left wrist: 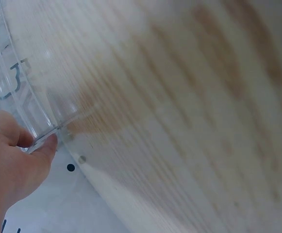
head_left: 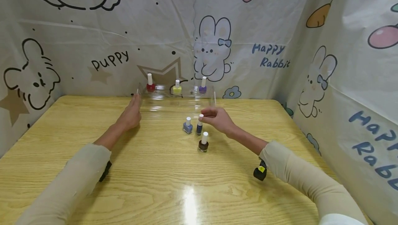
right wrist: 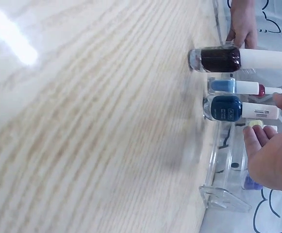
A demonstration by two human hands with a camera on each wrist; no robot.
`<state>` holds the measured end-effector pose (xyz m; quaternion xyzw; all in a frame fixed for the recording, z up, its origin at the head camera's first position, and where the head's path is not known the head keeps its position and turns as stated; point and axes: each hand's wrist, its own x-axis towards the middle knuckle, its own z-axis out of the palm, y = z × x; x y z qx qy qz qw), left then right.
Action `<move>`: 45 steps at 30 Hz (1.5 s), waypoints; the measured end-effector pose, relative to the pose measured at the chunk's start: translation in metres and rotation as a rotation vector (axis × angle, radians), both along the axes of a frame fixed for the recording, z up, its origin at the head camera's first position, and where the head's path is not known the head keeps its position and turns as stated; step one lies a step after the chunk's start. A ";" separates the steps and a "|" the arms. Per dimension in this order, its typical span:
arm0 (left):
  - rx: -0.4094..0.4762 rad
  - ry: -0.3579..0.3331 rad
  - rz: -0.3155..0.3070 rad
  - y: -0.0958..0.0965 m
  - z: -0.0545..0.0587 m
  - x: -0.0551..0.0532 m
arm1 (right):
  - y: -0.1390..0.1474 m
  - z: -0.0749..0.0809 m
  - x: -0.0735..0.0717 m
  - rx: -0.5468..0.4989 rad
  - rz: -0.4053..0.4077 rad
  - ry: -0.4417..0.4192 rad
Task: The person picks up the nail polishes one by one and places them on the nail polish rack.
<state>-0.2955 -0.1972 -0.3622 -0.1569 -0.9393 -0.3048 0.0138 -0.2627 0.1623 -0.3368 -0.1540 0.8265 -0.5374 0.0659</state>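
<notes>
1. Left hand (head_left: 132, 113) pinches the clear rack (head_left: 186, 102) at its end; we'd want that steady.
2. Before the rack, right hand (head_left: 219, 118) brackets the cap (right wrist: 261, 111) of the dark blue bottle (head_left: 199, 128) (clamped? We can't tell); we'd lift straight.
3. We strain to make out the rack's lower edges, see-through against the table (head_left: 155, 169).

A hand could pass over the table (head_left: 155, 176) between the forearms (head_left: 85, 166), short of the dark brown nail polish bottle (head_left: 203, 145). Beyond, only a narrow gap parts the light-blue bottle (head_left: 188, 127) from the dark-blue bottle (head_left: 199, 129), crowded by the right hand (head_left: 219, 119). The clear rack (head_left: 161, 107) bars the back; the left hand (head_left: 132, 113) blocks its left end.
</notes>
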 end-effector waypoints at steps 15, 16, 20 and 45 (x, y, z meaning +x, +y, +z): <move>-0.003 0.001 0.001 0.001 0.001 0.001 | 0.000 -0.018 -0.003 0.039 0.100 -0.015; -0.002 0.000 0.001 0.001 0.001 0.001 | 0.000 -0.019 -0.003 0.046 0.108 -0.016; 0.002 -0.007 0.000 0.001 0.001 0.002 | 0.001 -0.022 -0.004 0.071 0.131 -0.015; -0.008 -0.023 0.021 0.000 0.002 -0.003 | 0.005 -0.022 -0.007 0.209 0.140 0.055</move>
